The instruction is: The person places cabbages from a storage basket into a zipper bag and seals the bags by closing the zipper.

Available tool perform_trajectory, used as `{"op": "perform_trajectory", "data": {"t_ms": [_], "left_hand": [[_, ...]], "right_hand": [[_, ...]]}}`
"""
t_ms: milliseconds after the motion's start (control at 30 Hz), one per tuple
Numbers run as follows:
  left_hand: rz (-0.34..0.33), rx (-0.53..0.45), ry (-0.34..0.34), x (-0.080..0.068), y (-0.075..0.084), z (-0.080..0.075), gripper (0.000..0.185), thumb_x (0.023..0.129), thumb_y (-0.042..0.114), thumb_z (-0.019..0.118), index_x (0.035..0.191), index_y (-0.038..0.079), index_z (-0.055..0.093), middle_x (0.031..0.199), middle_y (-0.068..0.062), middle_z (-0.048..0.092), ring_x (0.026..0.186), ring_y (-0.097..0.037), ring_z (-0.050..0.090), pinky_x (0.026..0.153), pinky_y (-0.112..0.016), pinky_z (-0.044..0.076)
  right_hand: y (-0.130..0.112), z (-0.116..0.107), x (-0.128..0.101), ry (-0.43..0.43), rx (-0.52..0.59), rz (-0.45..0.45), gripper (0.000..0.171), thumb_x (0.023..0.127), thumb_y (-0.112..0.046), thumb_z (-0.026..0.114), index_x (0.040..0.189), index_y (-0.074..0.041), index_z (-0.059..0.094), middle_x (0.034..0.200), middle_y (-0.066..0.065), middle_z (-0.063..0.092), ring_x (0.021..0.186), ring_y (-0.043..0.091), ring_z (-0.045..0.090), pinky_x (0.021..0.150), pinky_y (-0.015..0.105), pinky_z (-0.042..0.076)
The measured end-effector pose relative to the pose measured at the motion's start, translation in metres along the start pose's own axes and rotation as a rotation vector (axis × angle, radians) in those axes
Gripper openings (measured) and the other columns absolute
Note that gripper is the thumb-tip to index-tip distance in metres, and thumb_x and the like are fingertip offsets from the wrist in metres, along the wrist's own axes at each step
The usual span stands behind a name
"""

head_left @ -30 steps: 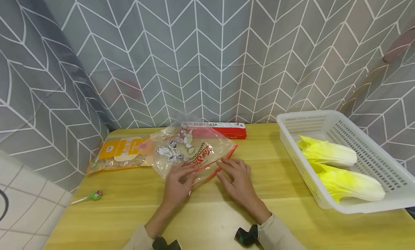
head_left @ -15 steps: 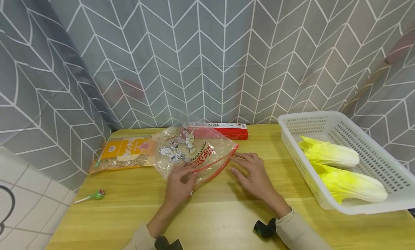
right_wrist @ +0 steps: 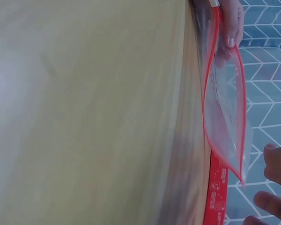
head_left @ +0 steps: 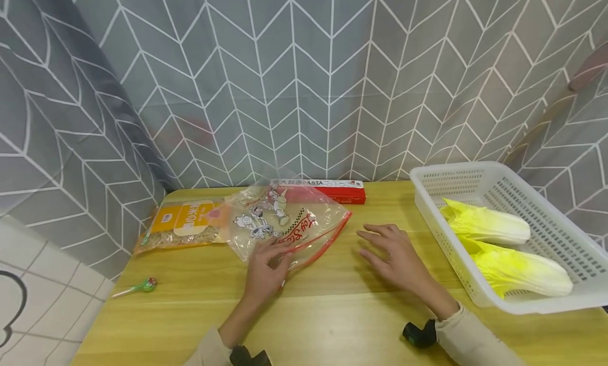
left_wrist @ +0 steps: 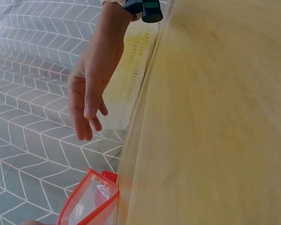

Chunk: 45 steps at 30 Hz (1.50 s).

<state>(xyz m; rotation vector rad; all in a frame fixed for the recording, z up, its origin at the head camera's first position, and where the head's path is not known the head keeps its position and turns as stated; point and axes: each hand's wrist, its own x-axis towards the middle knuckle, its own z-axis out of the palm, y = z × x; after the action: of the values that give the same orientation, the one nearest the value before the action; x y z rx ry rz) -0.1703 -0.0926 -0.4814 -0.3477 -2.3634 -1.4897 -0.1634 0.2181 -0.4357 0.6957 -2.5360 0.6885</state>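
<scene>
A clear zip bag (head_left: 285,223) with a red rim and cartoon print lies on the wooden table (head_left: 332,313). My left hand (head_left: 279,250) pinches its near rim, and the mouth gapes a little in the right wrist view, where the bag (right_wrist: 225,108) and my left fingers (right_wrist: 229,23) show. My right hand (head_left: 376,243) is open with spread fingers, low over the table between the bag and the white basket (head_left: 442,250), touching neither. The left wrist view shows that right hand (left_wrist: 86,105) with relaxed fingers above the bag's corner (left_wrist: 91,201).
A red pasta box (head_left: 339,191) lies behind the bag by the curtain. An orange food packet (head_left: 182,223) sits left of the bag, and a lollipop (head_left: 138,287) lies near the table's left edge. The basket holds two pale yellow cabbages (head_left: 489,226).
My right hand has left the bag's rim and slid right across the table toward the basket. My left hand has stayed on the bag.
</scene>
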Motion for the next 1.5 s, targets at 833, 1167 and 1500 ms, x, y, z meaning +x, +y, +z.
{"op": "perform_trajectory", "data": {"t_ms": [833,1167,1500], "left_hand": [[-0.022,-0.010,0.001,-0.001,-0.002,-0.001,0.019,0.085,0.011,0.078,0.104,0.014,0.080,0.122,-0.007,0.075,0.138,-0.040,0.052,0.125,-0.063,0.013],[-0.016,0.000,0.005,-0.001,-0.002,0.000,0.018,0.085,0.011,0.078,0.103,0.014,0.080,0.120,-0.006,0.076,0.137,-0.040,0.053,0.125,-0.063,0.013],[-0.021,-0.005,0.008,-0.002,-0.002,0.000,0.020,0.084,0.010,0.078,0.103,0.014,0.080,0.118,-0.006,0.076,0.137,-0.040,0.053,0.125,-0.064,0.013]], "right_hand": [[0.013,-0.086,0.002,-0.125,0.042,0.071,0.044,0.091,-0.016,0.075,0.134,-0.008,0.066,0.131,0.014,0.070,0.120,0.040,0.063,0.096,0.062,0.047],[0.031,-0.115,0.005,-0.177,0.144,0.164,0.044,0.095,-0.017,0.072,0.138,-0.018,0.064,0.135,0.003,0.068,0.112,0.011,0.062,0.087,0.028,0.051],[0.054,-0.132,0.008,-0.176,0.234,0.182,0.031,0.096,-0.011,0.069,0.127,-0.014,0.069,0.116,-0.026,0.068,0.097,-0.005,0.062,0.081,0.013,0.052]]}}
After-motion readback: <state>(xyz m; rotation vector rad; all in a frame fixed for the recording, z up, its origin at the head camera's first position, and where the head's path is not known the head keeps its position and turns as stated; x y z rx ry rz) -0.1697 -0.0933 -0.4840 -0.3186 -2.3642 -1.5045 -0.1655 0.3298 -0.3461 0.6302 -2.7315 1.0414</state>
